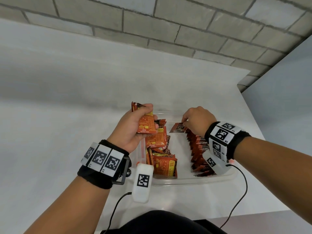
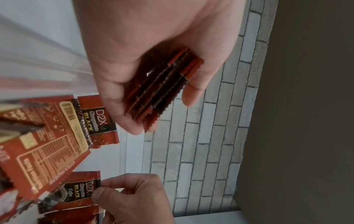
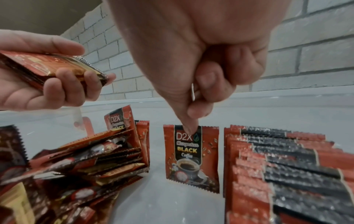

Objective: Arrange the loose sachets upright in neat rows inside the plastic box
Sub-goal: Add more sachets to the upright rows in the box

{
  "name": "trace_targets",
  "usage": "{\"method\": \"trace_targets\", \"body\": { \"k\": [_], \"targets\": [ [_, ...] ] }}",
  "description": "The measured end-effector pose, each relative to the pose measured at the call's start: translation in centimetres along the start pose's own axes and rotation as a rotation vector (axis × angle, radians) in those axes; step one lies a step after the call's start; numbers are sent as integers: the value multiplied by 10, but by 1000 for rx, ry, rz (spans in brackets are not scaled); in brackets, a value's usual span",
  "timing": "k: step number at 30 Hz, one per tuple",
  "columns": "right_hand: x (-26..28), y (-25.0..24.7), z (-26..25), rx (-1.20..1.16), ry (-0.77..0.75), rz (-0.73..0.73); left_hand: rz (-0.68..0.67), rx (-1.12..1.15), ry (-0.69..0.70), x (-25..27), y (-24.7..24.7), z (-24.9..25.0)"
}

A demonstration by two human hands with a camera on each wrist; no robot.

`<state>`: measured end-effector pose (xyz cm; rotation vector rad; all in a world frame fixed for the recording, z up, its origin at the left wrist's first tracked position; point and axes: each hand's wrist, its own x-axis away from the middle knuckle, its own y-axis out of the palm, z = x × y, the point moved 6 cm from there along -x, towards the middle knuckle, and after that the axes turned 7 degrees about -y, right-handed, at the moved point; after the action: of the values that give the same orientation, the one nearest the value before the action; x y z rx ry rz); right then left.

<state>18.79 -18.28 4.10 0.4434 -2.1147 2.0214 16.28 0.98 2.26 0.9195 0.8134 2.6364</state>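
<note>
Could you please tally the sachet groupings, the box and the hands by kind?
single sachet, pinched by the right hand: 1
held stack, in the left hand: 1
upright row: 1
loose heap: 1
plastic box: 1
hands: 2
Total: 7

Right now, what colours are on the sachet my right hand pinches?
Red-orange sachet with a black centre panel; right wrist view.

The left hand (image 1: pixel 135 127) is raised palm-up, fingers curled round a stack of sachets (image 1: pixel 145 122). The right hand (image 1: pixel 197 120) points down, thumb and forefinger pinching one sachet (image 3: pixel 191 157).
</note>
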Motion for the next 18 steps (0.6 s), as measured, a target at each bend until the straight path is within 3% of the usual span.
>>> {"method": "trace_targets", "body": {
  "k": [10,18],
  "targets": [
    [-4,3,0,24,-8,-1,-5,-4,3,-1,1,0],
    [-2,1,-6,278,-49,39,-7,-14,-2,-2,0,-1]
  ]
}}
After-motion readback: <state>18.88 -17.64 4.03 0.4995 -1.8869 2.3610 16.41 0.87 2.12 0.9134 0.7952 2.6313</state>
